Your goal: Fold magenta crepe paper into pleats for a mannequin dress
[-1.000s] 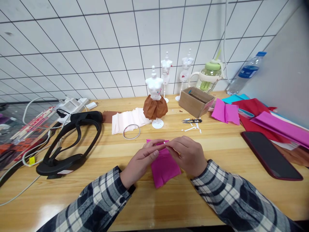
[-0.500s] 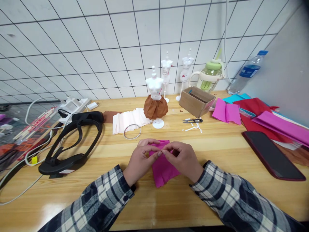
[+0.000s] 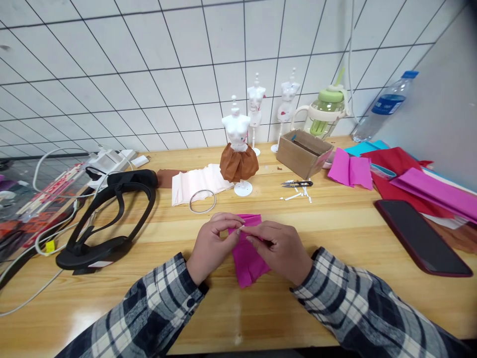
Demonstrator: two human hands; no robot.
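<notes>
A folded piece of magenta crepe-like material (image 3: 249, 261) lies on the table under my hands. My left hand (image 3: 213, 243) is closed in a pinch above its left upper part. From the right, my right hand (image 3: 285, 248) reaches over the same piece, thumb and forefinger pinched. Both sets of fingertips meet at a tiny whitish bit (image 3: 242, 227); its kind is too small to tell. Just beyond stands a small white dress form (image 3: 236, 124) wearing a puffy brown skirt (image 3: 239, 163). A thin metal ring (image 3: 202, 211) rests to its left.
Thread snips (image 3: 297, 184) lie near white scraps (image 3: 294, 196) and a cardboard box (image 3: 303, 154). On the right are a phone (image 3: 423, 237) and coloured sheets (image 3: 395, 171). A black headset strap (image 3: 106, 256) and cables occupy the left. Two more dress forms (image 3: 255, 107) stand behind.
My fingertips have shifted slightly left over the magenta piece. The right forefinger is now stretched further toward the left fingertips, and a whitish bit shows there. The view has tilted a little.
</notes>
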